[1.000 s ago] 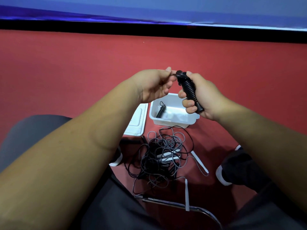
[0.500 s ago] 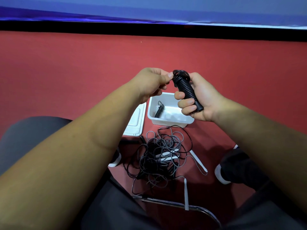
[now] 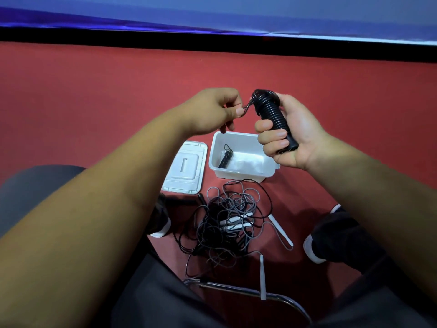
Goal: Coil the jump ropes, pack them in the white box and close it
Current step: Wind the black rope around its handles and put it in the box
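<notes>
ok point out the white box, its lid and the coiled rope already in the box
white box [image 3: 238, 138]: head view, far rim
lid [image 3: 189, 171]: head view, flat centre panel
coiled rope [image 3: 225, 158]: head view, middle of coil

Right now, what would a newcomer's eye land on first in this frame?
First, the black coiled rope held up at centre: the right hand grips the bundle while the left hand pinches its loose end. Below them on the red floor sits the open white box with one coiled rope inside, its lid beside it. Nearer lies a tangle of loose ropes.

Lid [image 3: 184, 170] lies left of box [image 3: 238, 172]; rope tangle [image 3: 227, 223] lies nearer.
</notes>
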Available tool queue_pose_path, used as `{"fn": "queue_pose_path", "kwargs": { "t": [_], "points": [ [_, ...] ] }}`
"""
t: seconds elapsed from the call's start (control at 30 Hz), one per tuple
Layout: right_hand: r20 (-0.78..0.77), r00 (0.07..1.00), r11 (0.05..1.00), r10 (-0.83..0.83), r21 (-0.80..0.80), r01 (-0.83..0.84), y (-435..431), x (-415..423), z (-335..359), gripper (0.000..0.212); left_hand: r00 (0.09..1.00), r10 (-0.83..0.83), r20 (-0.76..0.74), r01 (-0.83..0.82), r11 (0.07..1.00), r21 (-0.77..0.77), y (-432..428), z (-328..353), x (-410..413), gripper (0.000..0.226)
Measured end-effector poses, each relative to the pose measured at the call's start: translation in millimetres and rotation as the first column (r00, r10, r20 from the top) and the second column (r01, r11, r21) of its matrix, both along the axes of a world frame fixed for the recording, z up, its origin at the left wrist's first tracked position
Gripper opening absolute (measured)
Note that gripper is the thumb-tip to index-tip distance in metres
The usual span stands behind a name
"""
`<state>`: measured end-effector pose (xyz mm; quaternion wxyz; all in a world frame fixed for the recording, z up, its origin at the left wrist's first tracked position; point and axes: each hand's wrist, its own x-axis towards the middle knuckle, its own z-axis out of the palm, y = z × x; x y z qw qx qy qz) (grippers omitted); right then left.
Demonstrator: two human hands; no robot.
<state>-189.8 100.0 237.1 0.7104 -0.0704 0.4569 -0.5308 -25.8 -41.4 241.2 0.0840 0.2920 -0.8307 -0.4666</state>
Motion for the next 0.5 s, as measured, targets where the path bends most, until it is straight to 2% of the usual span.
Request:
{"fn": "queue_pose_path", "kwargs": {
  "t": [0.1,0.17,0.27,0.4,0.5],
  "points": [
    [0.002,0.998,0.998,-0.064,-0.017,0.064,0,2,0,0.048,0.998,-0.033,0.054,0.037,0.996,-0.075,-5,9,4,0.011],
    [-0.037,0.995,0.995,-0.097,-0.03,0.096,-1,3,3,0.055,0.997,-0.059,0.059,0.061,0.997,-0.045,-11,16,10,0.013],
    [-0.126,0.983,0.99,-0.137,-0.059,0.13,-4,4,6,0.058,0.997,-0.081,-0.005,0.081,0.99,0.118,-15,23,14,0.013],
    [-0.176,0.972,0.987,-0.155,-0.072,0.144,-7,4,5,0.056,0.996,0.011,-0.084,0.023,0.921,0.39,-11,18,12,0.013],
    [-0.175,0.974,0.989,-0.141,-0.058,0.133,-7,5,0,0.057,0.989,0.125,-0.084,-0.063,0.849,0.525,-7,8,8,0.019]
  ]
}}
